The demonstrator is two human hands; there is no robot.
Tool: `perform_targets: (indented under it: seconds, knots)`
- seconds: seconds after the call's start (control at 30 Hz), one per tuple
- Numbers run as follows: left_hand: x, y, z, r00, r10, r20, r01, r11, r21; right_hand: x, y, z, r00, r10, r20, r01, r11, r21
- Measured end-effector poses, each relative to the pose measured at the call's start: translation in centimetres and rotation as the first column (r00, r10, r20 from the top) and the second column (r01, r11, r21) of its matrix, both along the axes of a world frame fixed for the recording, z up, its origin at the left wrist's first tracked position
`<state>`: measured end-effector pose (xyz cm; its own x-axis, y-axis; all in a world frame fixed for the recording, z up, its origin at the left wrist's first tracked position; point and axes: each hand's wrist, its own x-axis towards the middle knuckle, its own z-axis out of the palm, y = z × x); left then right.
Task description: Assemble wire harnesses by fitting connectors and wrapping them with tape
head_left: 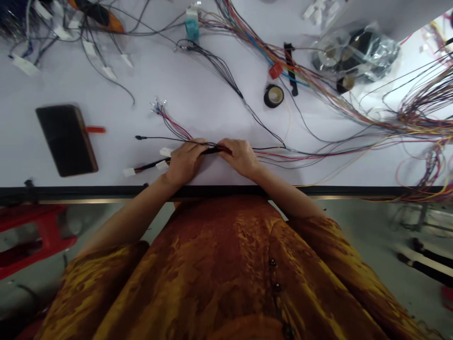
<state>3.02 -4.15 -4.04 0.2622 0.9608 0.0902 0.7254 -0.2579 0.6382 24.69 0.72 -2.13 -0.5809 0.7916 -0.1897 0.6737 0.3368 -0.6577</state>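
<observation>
Near the table's front edge, my left hand [187, 160] and my right hand [241, 156] are both closed around one wire bundle [211, 150], a short gap apart. Black wrapping covers the bundle between them. To the left of my left hand, the bundle fans out into a wrapped branch ending in a white connector [129, 172], a thin black lead with a small black plug [140, 137], and red and black wires with bare metal terminals [158, 106]. Red, black and yellow wires [283, 156] run off to the right of my right hand. My fingertips are partly hidden.
A dark phone [67, 140] lies at left beside an orange strip [95, 129]. Behind the hands are a black tape roll [273, 96], a red connector [275, 70], a teal connector [192, 29] and a plastic bag [371, 52]. Loose wires [424, 101] crowd the right side.
</observation>
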Motion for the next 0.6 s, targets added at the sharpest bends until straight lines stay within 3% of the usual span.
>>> perform_targets:
  seconds: [0.1, 0.27, 0.4, 0.5, 0.6]
  knots:
    - [0.1, 0.4, 0.3, 1.000, -0.022, 0.005, 0.022, 1.000, 0.017, -0.3, -0.2, -0.3, 1.000, -0.002, 0.016, 0.002, 1.000, 0.027]
    - [0.5, 0.8, 0.5, 1.000, -0.021, -0.006, 0.022, 0.992, 0.128, -0.3, -0.7, -1.0, 0.978, -0.133, -0.159, 0.143, 0.988, 0.054]
    - [1.0, 0.4, 0.3, 0.988, 0.011, -0.157, 0.001, 0.997, 0.079, 0.3, -1.1, -0.8, 0.967, -0.185, -0.174, 0.205, 0.973, 0.106]
    - [1.2, 0.2, 0.5, 0.980, 0.032, -0.199, -0.029, 0.999, 0.020, 0.4, -1.0, -0.1, 0.978, -0.133, -0.160, 0.159, 0.975, 0.157]
    - [1.2, 0.1, 1.1, 0.984, 0.051, -0.172, -0.055, 0.998, -0.015, -0.1, -0.6, 0.7, 0.999, -0.035, -0.039, 0.041, 0.988, 0.146]
